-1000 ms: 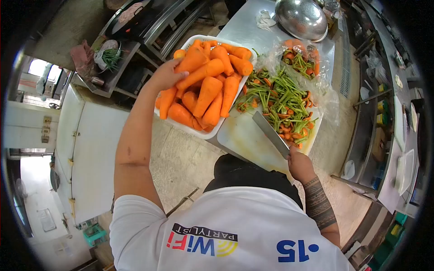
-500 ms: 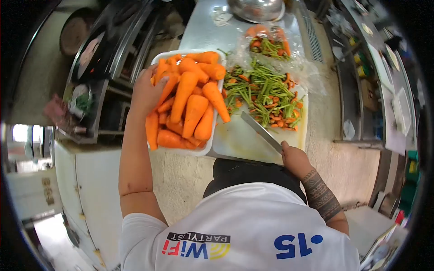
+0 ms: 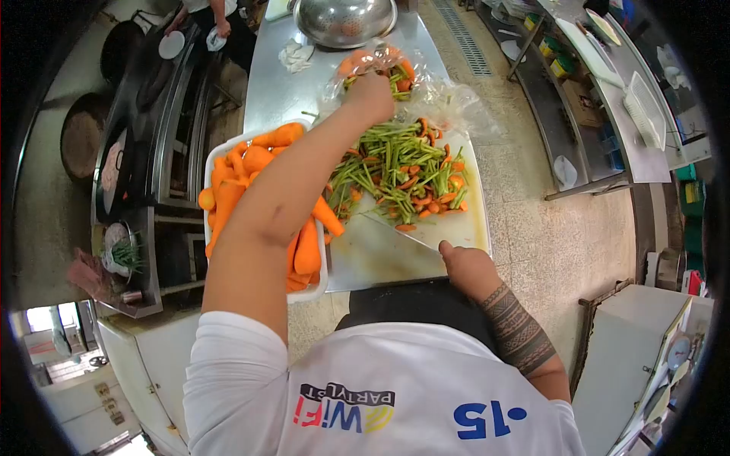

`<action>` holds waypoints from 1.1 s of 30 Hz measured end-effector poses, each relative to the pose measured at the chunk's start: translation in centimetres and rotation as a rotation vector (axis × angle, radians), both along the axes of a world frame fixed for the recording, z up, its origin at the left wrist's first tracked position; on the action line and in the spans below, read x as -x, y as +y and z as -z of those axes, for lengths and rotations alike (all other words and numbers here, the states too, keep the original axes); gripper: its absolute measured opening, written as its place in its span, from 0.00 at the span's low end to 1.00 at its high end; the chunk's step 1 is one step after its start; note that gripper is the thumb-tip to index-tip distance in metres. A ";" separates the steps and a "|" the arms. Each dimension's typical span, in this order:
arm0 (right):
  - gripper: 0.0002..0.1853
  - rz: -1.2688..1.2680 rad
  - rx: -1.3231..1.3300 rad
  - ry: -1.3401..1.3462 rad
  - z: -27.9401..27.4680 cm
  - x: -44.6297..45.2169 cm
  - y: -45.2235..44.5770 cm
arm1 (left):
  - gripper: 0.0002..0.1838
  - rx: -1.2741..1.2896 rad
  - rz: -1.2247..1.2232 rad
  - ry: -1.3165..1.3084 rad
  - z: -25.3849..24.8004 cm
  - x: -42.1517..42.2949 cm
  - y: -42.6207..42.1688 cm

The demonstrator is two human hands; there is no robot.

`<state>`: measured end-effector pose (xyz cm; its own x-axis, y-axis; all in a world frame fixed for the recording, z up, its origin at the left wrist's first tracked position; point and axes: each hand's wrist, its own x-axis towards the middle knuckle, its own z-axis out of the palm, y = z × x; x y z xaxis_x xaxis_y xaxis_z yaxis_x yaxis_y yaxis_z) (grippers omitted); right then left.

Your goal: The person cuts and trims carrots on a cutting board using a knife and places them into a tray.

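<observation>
My left hand (image 3: 370, 97) reaches across the carrot tray to the clear plastic bag (image 3: 420, 85), which holds carrot pieces and green stems. Its fingers are hidden at the bag's near side. My right hand (image 3: 468, 269) is closed round the handle of a knife (image 3: 407, 236), whose blade lies low over the cutting board (image 3: 380, 257), pointing up and left. A heap of green stems and carrot tops (image 3: 403, 167) covers the board's far part. Whole carrots (image 3: 307, 249) fill the white tray (image 3: 322, 275) on the left, partly hidden under my left forearm.
A metal colander (image 3: 344, 21) and a crumpled white cloth (image 3: 296, 55) are at the far end of the steel table (image 3: 268, 102). Another person (image 3: 220, 15) stands at the far left by the stove, holding a white plate (image 3: 172, 45). Steel shelves (image 3: 566, 137) are on the right.
My left hand has left the carrots in the tray and moved forward and right to the plastic bag. My right hand keeps the knife. The view has shifted, and another person now shows.
</observation>
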<state>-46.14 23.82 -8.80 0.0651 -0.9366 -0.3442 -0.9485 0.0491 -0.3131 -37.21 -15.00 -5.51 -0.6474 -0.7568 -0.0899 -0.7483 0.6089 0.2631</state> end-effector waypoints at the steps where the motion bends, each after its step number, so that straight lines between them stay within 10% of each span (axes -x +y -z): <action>1: 0.10 0.005 0.005 -0.009 -0.1 0.1 0.0 | 0.19 0.015 -0.054 0.090 2.2 0.9 -3.2; 14: 0.09 -0.010 0.034 -0.040 0.8 1.0 -0.9 | 0.21 -0.409 -0.651 0.278 6.6 5.7 -10.7; 17: 0.08 -0.032 0.022 -0.059 0.9 1.6 -1.3 | 0.08 -0.849 -0.843 0.885 5.8 2.8 -10.5; 23: 0.10 -0.098 0.016 -0.273 2.8 4.6 -2.3 | 0.09 -1.134 -0.723 1.175 -2.5 -8.3 6.8; 33: 0.13 -0.291 -0.022 -0.387 4.3 6.9 -3.3 | 0.09 -1.207 -0.783 1.295 3.6 -19.5 36.2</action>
